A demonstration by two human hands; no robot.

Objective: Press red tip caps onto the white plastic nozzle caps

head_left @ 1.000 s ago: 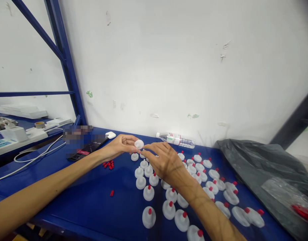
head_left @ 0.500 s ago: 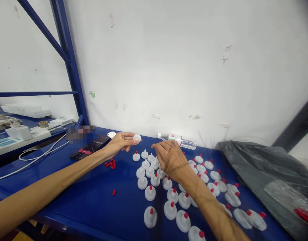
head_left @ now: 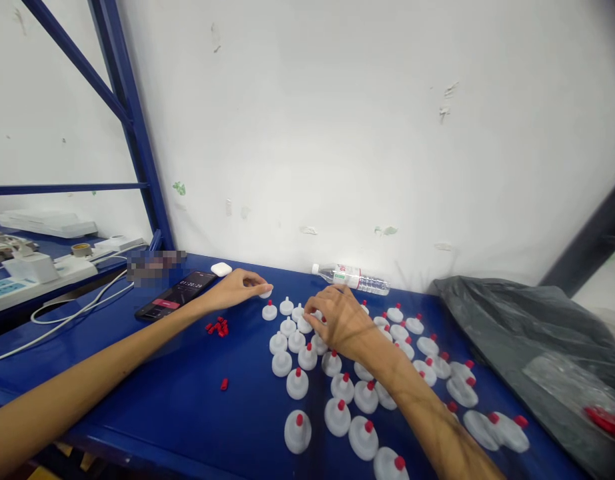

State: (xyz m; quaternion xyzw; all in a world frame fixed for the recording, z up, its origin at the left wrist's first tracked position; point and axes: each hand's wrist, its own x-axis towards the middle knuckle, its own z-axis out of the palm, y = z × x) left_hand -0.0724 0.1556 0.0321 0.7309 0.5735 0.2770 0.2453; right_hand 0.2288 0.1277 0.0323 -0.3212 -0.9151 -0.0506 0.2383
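Held disc (head_left: 265, 294): partly hidden | nearest disc (head_left: 387, 465): cut by bottom edge | patch (head_left: 152, 268): pixelated

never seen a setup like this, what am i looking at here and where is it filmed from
There's no machine: these are a person's bare hands, seen from a head-worn camera looking forward and down. The left hand pinches a small white disc. The right hand is over other white pieces; whether it grips one is unclear. On the blue table also lie loose red caps, a phone, a bottle and a dark plastic bag.
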